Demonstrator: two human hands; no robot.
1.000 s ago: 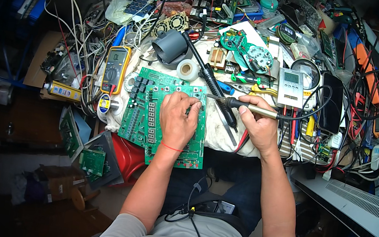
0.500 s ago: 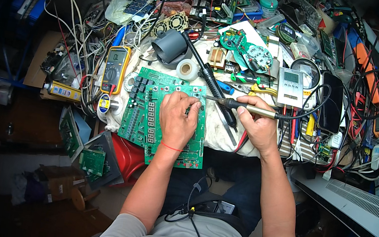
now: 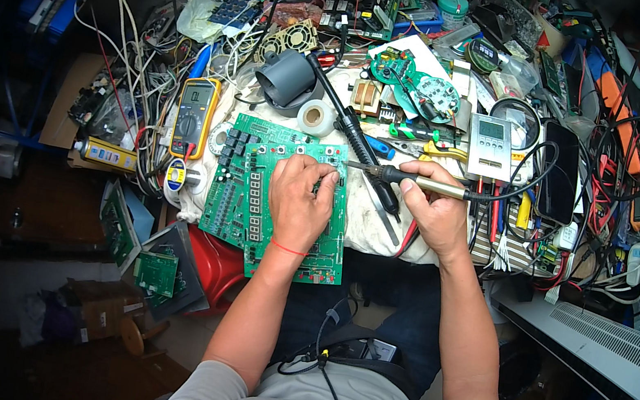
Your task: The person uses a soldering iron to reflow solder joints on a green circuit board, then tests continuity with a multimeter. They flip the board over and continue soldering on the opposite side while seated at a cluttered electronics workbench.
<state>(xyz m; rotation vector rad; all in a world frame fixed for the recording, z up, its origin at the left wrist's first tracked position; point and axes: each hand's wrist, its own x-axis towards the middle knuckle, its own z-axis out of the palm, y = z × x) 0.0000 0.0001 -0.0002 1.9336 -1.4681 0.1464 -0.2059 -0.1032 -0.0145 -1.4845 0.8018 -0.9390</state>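
Observation:
My right hand [image 3: 436, 211] grips a soldering iron [image 3: 434, 186]. Its metal tip points left and reaches over the top right part of a green circuit board [image 3: 336, 240]. Resting on that board is my left hand [image 3: 301, 200], its fingers curled and drawn together near the iron's tip; whatever they may hold is hidden. Left of the hand, the board carries a row of digit displays [image 3: 253, 206]. A second green board [image 3: 226, 194] with black relays lies partly under the first. A black desoldering pump [image 3: 354, 135] slants behind the iron, and tweezers [image 3: 385, 216] lie below it.
A yellow multimeter [image 3: 195, 119] stands at the left, with a roll of tape [image 3: 316, 117] and a grey cylindrical holder [image 3: 287, 79] behind the boards. Pliers [image 3: 445, 151], a silver tester [image 3: 492, 147] and a dark phone [image 3: 558, 173] lie to the right. Cables and electronic parts crowd the back.

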